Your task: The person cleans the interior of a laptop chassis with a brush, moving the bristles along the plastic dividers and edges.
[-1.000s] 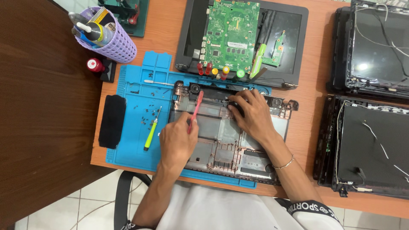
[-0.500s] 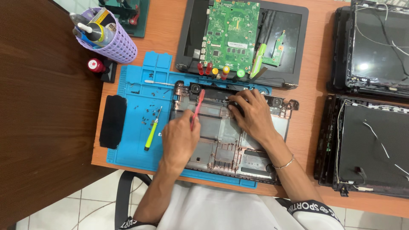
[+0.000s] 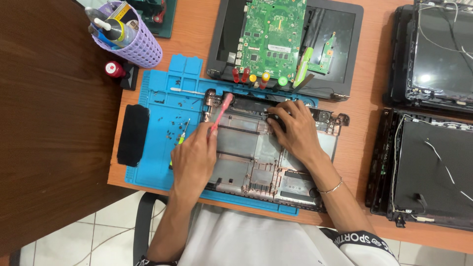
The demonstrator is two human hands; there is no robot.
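My left hand (image 3: 194, 157) grips a red-handled screwdriver (image 3: 221, 109) that points up toward the top left hinge corner of an opened laptop bottom case (image 3: 246, 157). That case lies on a blue silicone work mat (image 3: 160, 103). My right hand (image 3: 295, 133) rests flat on the case's upper middle, its fingertips pressing near the top edge. Small screws (image 3: 172, 129) are scattered on the mat left of the case. A green-handled tool (image 3: 181, 135) lies partly under my left hand.
A green circuit board (image 3: 273, 34) sits on another laptop shell (image 3: 345, 49) behind the mat, with several coloured screwdriver handles (image 3: 256, 78) in front of it. A purple basket of tools (image 3: 133, 39) stands back left. Two dismantled laptop lids (image 3: 438, 162) lie right. A black pad (image 3: 133, 134) lies on the mat's left.
My left hand has shifted slightly left with the red screwdriver, whose handle now tilts toward the hinge corner. My right hand stays on the case.
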